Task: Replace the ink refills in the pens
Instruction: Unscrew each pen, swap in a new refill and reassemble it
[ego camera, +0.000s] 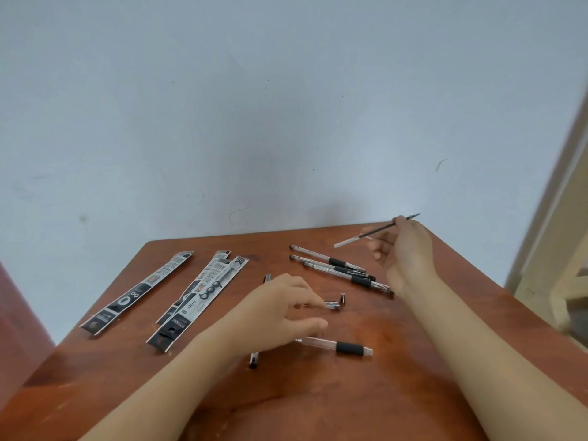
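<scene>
My right hand [405, 253] is raised over the table's far right corner and pinches a thin ink refill [375, 232] that points up and right. My left hand [280, 308] hovers low over the middle of the table, fingers relaxed and blurred, next to a small pen cap [332, 304] and a metal tip cone [342, 298]. An open clear pen barrel with a black grip [337, 346] lies just below that hand. Three assembled pens [340, 268] lie side by side under my right wrist.
Refill packets lie on the left of the brown table [318, 402]: one black-and-white packet [136, 292] and a stack of several [199, 297]. A small dark pen part [253, 360] lies near my left forearm, another [267, 277] beyond my left hand. The wall stands right behind the table.
</scene>
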`<state>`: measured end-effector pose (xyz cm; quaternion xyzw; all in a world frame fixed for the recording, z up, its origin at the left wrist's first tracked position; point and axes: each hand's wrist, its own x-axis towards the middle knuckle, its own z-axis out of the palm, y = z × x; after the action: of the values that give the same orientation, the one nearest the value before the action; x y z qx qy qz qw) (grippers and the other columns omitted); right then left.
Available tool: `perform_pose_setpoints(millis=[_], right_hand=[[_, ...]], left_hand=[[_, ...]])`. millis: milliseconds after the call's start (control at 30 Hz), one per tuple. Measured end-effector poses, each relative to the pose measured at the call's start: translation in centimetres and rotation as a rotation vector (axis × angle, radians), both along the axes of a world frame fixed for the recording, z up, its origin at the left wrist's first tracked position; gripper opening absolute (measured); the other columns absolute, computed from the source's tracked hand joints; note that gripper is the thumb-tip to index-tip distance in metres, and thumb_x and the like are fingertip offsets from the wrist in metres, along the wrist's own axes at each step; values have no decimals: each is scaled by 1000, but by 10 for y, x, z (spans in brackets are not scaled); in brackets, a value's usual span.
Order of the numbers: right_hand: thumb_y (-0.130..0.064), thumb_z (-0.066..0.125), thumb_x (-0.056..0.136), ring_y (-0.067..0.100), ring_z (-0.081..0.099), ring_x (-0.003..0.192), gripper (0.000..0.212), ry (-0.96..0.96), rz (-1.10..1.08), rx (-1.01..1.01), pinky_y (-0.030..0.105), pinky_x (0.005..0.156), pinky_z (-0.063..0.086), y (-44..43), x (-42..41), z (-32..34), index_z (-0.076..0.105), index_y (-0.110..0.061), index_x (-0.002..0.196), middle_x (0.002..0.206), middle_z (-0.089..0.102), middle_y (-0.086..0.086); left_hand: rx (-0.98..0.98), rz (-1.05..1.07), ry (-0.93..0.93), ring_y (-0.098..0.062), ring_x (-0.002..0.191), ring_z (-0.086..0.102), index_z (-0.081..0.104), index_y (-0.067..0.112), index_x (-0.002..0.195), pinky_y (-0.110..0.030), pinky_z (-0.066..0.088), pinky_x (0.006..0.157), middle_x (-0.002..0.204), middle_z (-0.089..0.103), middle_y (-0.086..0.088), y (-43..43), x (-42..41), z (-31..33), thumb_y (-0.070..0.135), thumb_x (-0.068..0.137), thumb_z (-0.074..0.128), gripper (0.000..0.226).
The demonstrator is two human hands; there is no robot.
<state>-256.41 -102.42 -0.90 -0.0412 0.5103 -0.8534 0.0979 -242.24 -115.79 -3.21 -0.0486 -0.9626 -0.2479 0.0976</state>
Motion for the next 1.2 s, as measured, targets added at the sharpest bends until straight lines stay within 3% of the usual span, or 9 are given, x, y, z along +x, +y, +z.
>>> perform_pose_setpoints(millis=[100,300,400,500,667,800,1200], right_hand=[[-17,27,98,10,44,29,18,19,-6,28,15,35,31,-1,2,0,35,-17,82,57,66,8],[-16,29,98,10,44,30,19,30,11,41,16,36,33,-2,5,1,38,-18,82,63,61,11],[-12,31,98,10,46,31,19,32,36,7,18,38,34,-2,5,1,41,-17,83,57,60,9],[-3,32,96,9,49,33,20,40,67,-57,17,38,37,-2,4,1,43,-16,85,51,62,6],[8,34,93,7,56,39,26,92,150,-146,15,42,44,1,4,4,48,-14,90,55,65,6],[3,40,93,8,57,42,20,181,197,-170,16,44,44,3,5,7,50,-14,91,58,69,4],[-6,44,94,9,66,54,15,296,229,-136,14,49,49,4,12,11,47,-17,85,63,72,3]], left_hand=[[-155,-60,-60,2,99,38,60,31,113,-19,37,88,107,51,14,6,0,-2,49,78,60,39],[-241,-113,-78,-2,96,41,66,31,103,-26,41,86,105,53,11,13,-2,-4,39,84,56,23],[-164,-102,-56,3,89,44,67,26,100,-18,40,84,99,55,11,13,-3,-5,32,86,55,19],[6,-5,40,11,71,48,63,27,91,-5,38,66,82,55,17,13,-3,-1,24,88,54,9],[280,229,271,4,61,53,52,41,76,-8,42,57,71,62,13,5,-3,4,19,85,57,24],[308,331,392,8,64,51,53,41,73,-5,40,59,70,60,13,-1,-2,6,16,82,62,28],[284,331,417,14,69,50,54,37,77,-3,41,63,70,57,18,-3,-3,5,15,83,61,24]])
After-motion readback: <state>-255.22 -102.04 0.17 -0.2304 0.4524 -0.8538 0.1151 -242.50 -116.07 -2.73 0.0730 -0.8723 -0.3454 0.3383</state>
